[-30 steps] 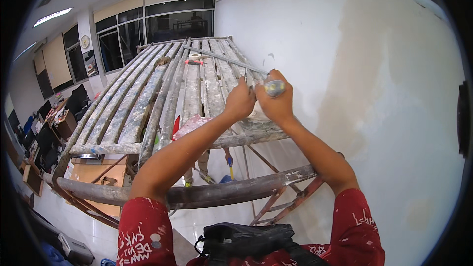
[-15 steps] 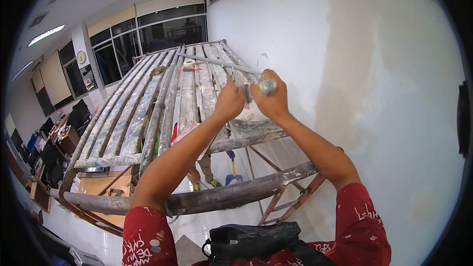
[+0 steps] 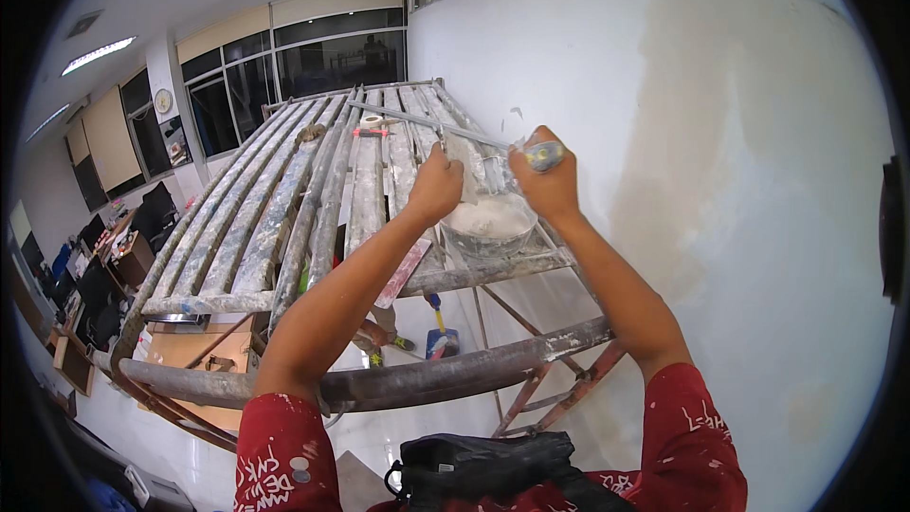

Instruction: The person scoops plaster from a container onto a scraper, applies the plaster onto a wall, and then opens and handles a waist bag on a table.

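Resting at the near right end of the slatted scaffold platform [image 3: 268,218], a bowl [image 3: 479,245] of pale putty [image 3: 493,216] is seen just below the space between the hands. A thin, flat blade [image 3: 465,159] is gripped upright in the left hand [image 3: 436,188], while a grey-and-yellow handle [image 3: 544,156] is enclosed by the right hand [image 3: 550,182]. Farther along the slats, a tape roll [image 3: 372,121] is set beside a long metal bar [image 3: 427,120].

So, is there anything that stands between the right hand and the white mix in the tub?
Nothing visible blocks the right hand from the white mix; the tub is open on top. The left hand holds its flat tool off to the left.
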The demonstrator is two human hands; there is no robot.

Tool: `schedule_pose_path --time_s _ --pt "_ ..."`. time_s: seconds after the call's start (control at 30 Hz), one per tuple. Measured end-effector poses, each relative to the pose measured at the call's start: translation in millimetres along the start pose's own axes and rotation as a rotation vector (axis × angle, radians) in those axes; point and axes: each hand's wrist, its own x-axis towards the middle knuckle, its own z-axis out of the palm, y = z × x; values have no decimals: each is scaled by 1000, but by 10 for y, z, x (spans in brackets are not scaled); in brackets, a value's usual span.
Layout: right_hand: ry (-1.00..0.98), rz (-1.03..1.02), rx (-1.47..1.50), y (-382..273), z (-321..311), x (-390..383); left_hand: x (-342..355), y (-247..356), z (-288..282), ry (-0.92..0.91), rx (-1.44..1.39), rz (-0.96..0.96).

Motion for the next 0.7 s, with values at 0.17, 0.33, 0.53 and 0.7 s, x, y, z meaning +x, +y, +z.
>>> schedule_pose_path --time_s 0.17,0.33,0.53,0.7 --pt "-67 351 303 114 -385 279 129 -260 82 -30 -311 -108" --pt "-191 535 631 293 -677 282 95 -97 19 8 -353 -169" --pt "-236 615 801 238 -698 -189 81 -110 -5 -15 -614 -212" --pt "-256 576 855 -77 -478 -601 -66 79 83 7 -423 -187"
